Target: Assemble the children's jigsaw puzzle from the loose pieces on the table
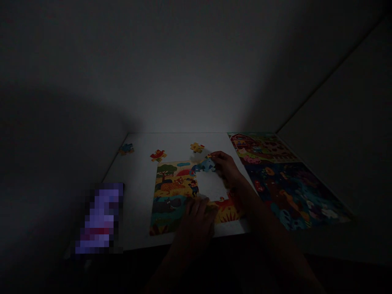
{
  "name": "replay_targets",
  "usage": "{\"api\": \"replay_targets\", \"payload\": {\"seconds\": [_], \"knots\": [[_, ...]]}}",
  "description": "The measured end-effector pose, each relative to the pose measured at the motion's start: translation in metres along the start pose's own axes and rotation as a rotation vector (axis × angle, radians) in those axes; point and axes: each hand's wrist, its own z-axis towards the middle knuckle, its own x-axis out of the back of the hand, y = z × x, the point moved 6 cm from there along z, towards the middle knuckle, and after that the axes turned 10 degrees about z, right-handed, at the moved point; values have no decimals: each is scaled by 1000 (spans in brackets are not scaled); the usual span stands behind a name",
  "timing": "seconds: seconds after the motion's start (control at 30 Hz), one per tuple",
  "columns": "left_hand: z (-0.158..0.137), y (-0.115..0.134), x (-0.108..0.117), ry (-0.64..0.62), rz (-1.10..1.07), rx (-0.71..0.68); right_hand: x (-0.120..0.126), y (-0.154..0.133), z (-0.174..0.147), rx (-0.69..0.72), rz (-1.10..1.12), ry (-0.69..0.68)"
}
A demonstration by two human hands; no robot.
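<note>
A partly assembled animal jigsaw puzzle (171, 188) lies on the white table, with a gap in its upper right middle. My left hand (197, 210) rests on its lower part, fingers stretched out over the pieces. At the upper edge of the gap, my right hand (226, 165) pinches a blue-grey puzzle piece (205, 164) between thumb and fingers. That piece touches or nearly touches the assembled part; the dim light hides the exact fit. Just beyond it is a loose yellow puzzle piece (197, 147). A red and yellow puzzle piece (158, 155) lies farther left.
A blue puzzle piece (126, 149) sits at the table's far left corner. To the right are a farm picture puzzle (266, 149) and a dark blue picture puzzle (294, 196). A blurred-out lit screen (99, 220) stands at the left edge. A wall rises behind the table.
</note>
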Motion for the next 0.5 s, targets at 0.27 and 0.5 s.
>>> {"api": "replay_targets", "payload": {"seconds": [0.27,0.5], "knots": [[-6,11,-11,5,70,26,25,1,2,61,85,271],[-12,9,-10,-48,55,-48,39,-5,48,120,-104,267]]}}
